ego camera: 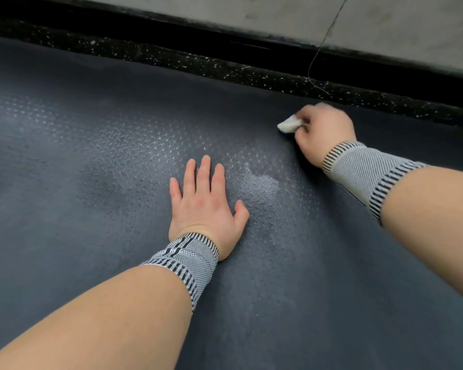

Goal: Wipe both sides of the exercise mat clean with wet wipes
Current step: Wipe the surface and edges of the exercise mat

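Observation:
A dark blue-grey exercise mat [91, 209] with a dimpled texture fills most of the view. My left hand [203, 206] lies flat on it near the middle, fingers straight and spread. My right hand [324, 132] grips a folded white wet wipe [289, 124] and holds it against the mat close to the far edge. A wet, shiny streak [262, 185] shows on the mat between the two hands. Both wrists wear grey striped bands.
Beyond the mat's far edge runs a strip of black speckled rubber floor [225, 65], then a black skirting and a grey wall [278, 14]. A thin thread or wire [316, 57] hangs down the wall onto the floor.

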The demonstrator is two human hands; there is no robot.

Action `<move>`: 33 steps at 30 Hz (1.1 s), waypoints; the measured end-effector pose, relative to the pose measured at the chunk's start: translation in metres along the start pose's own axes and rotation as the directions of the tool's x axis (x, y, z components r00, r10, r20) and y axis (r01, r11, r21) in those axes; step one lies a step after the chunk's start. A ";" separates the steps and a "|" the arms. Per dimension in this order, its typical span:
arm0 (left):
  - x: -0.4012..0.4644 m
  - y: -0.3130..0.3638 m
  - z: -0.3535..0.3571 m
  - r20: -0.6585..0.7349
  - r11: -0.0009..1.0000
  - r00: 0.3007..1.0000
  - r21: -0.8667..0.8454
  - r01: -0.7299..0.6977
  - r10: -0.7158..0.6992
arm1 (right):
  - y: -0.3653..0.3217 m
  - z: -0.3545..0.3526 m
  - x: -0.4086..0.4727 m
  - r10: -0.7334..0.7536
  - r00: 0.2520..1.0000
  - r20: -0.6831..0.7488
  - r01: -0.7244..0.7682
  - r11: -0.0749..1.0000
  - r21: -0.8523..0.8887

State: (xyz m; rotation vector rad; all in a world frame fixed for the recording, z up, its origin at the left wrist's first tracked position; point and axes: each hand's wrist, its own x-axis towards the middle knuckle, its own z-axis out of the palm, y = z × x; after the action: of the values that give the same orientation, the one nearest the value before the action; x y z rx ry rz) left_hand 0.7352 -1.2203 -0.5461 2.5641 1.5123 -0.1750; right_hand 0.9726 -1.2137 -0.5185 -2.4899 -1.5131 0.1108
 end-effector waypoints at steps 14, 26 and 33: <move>0.001 -0.001 0.002 -0.026 1.000 1.000 -0.003 -0.010 0.010 | 0.009 -0.009 -0.042 -0.122 0.989 0.088 0.123 0.992 -0.005; 0.000 -0.001 0.001 -0.044 1.000 0.999 -0.002 -0.016 0.016 | -0.020 -0.012 -0.110 -0.446 0.859 0.253 0.427 0.895 0.129; 0.000 -0.002 0.001 -0.055 1.000 0.998 -0.003 -0.018 0.017 | -0.004 -0.005 -0.063 0.169 0.983 0.068 -0.169 0.986 -0.015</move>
State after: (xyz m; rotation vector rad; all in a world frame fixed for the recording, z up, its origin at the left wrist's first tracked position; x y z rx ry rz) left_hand 0.7334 -1.2201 -0.5475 2.5990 1.5069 -0.0998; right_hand 0.9408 -1.2687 -0.5165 -2.6441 -1.3267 0.2213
